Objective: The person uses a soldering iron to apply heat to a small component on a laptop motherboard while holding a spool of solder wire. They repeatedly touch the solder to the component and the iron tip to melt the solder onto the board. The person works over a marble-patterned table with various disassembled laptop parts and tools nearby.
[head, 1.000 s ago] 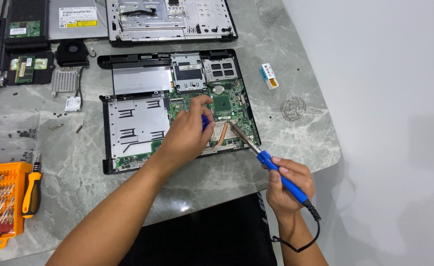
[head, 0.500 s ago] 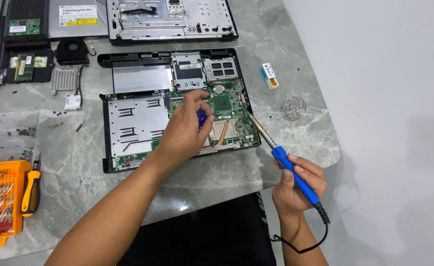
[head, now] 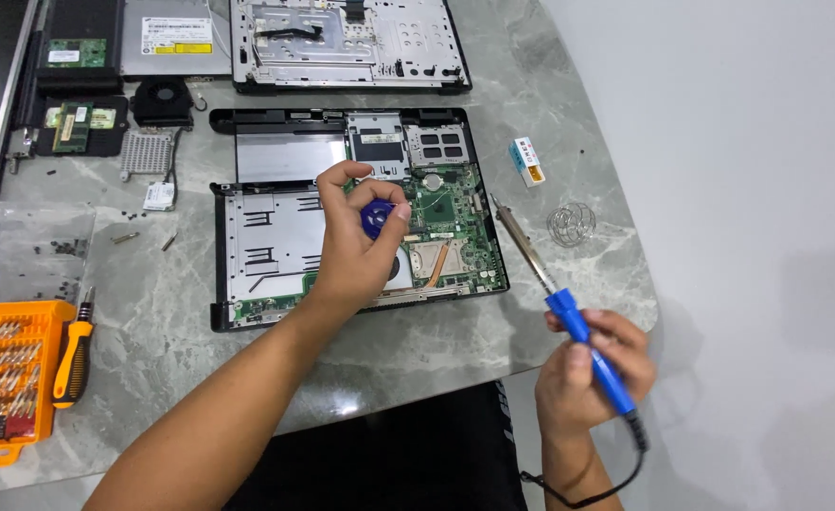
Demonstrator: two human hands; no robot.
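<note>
Blue-handled soldering iron with long metal tip [head: 569, 312] now pulled back off green motherboard inside opened black laptop chassis [head: 446, 222], tip hovering past board's right edge; soldering contact broken. Right hand [head: 593, 364] wrapped tight round handle, held low over grey marble table edge [head: 569, 284]. Left hand [head: 356, 241] lifted above board, fingers pinching small blue round tool [head: 377, 217].

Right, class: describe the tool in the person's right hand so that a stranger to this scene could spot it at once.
Start at the opened laptop base in the middle of the marble table. Just past its right edge, near the table's corner, the right hand grips a soldering iron. It alone has a blue handle, a long thin metal tip pointing up towards the board, and a black cord trailing off the table.
</note>
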